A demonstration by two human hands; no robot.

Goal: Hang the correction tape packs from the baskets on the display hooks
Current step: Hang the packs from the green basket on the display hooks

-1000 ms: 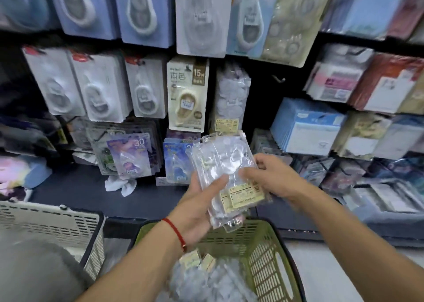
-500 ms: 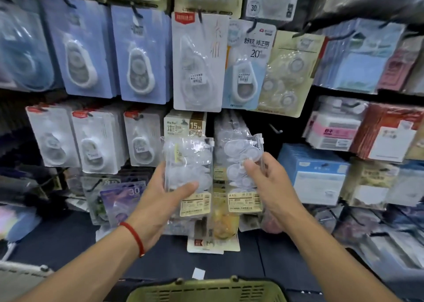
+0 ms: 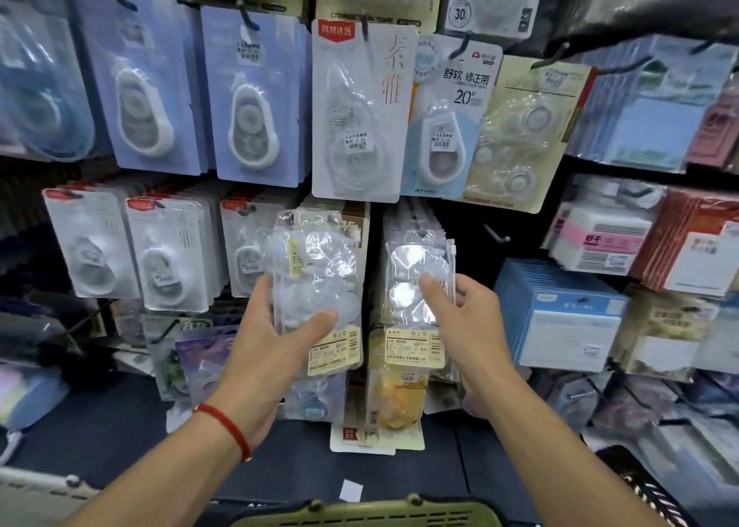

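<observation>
My left hand (image 3: 276, 338) grips a small stack of clear correction tape packs (image 3: 316, 270), thumb across the front, held up before the display wall. My right hand (image 3: 464, 318) pinches one clear correction tape pack (image 3: 416, 282) by its right side, thumb on its front, with its top at the hook (image 3: 418, 228) where matching packs hang. Both packs carry cream labels at the bottom. The green basket (image 3: 360, 512) shows only its rim at the bottom edge.
Carded correction tapes fill the hooks above and to the left. An empty hook (image 3: 496, 235) sticks out right of my right hand. Blue boxed stock (image 3: 560, 310) and sticky-note packs hang right. A white basket rim (image 3: 44, 482) sits bottom left.
Both hands rose from over the green basket to the display wall. The packs were split: the left keeps the stack, the right carried one pack up to the hook.
</observation>
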